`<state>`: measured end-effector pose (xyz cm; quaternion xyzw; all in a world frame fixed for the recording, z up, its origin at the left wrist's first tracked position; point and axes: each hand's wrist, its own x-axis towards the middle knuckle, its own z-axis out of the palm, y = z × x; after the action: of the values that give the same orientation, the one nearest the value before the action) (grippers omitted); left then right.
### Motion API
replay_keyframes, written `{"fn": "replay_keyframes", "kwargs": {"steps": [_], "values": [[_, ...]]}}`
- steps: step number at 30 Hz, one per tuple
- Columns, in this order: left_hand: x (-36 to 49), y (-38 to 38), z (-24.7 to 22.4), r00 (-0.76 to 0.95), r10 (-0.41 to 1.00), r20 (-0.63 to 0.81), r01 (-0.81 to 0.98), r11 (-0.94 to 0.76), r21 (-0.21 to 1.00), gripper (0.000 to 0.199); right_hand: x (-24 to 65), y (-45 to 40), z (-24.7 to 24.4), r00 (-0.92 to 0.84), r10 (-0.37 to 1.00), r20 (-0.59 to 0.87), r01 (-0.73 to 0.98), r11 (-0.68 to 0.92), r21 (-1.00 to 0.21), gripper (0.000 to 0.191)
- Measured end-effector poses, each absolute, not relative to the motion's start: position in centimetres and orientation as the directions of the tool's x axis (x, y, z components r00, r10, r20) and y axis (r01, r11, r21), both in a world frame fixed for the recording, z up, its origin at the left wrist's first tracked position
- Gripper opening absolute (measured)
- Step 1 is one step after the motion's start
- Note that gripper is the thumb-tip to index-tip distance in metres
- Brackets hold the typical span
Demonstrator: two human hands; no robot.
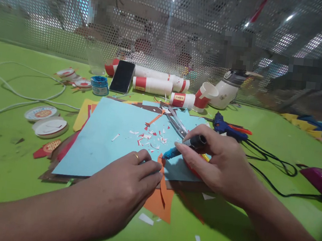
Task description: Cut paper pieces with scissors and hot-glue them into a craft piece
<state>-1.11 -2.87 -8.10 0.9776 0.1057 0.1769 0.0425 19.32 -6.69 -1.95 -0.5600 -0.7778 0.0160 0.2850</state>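
My right hand (217, 161) grips a marker (195, 141) with a dark barrel and a blue-smeared front end. Its tip points down at the upper end of an orange paper strip (161, 159), touching or almost touching it. From the other side, my left hand (134, 177), a ring on one finger, has its curled fingers pressed together on the strip's edge. Under both hands lies a light blue paper sheet (95, 140), sprinkled with red and white paper scraps (147, 136). Scissors (176, 124) rest just beyond the marker. A larger orange paper piece (164, 211) sticks out below my left fingers.
Behind the paper stand a jar of blue paint (99, 86), a phone (122, 77), red-and-white paper cups (153, 86) and a kettle (226, 91). A blue glue gun (229, 128) with black cable lies right. White lids (50, 126) and a pale cable (21, 102) occupy the left.
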Motion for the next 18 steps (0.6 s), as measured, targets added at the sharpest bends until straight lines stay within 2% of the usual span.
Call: {"fn": "replay_keyframes", "kwargs": {"steps": [18], "values": [[-1.02,-2.94,-8.09,0.896,0.233,0.378,0.191,-0.971,0.147,0.017,19.21,-6.57,-1.97,-0.206,0.885,0.417,0.872,0.36,-0.332,0.02]]}}
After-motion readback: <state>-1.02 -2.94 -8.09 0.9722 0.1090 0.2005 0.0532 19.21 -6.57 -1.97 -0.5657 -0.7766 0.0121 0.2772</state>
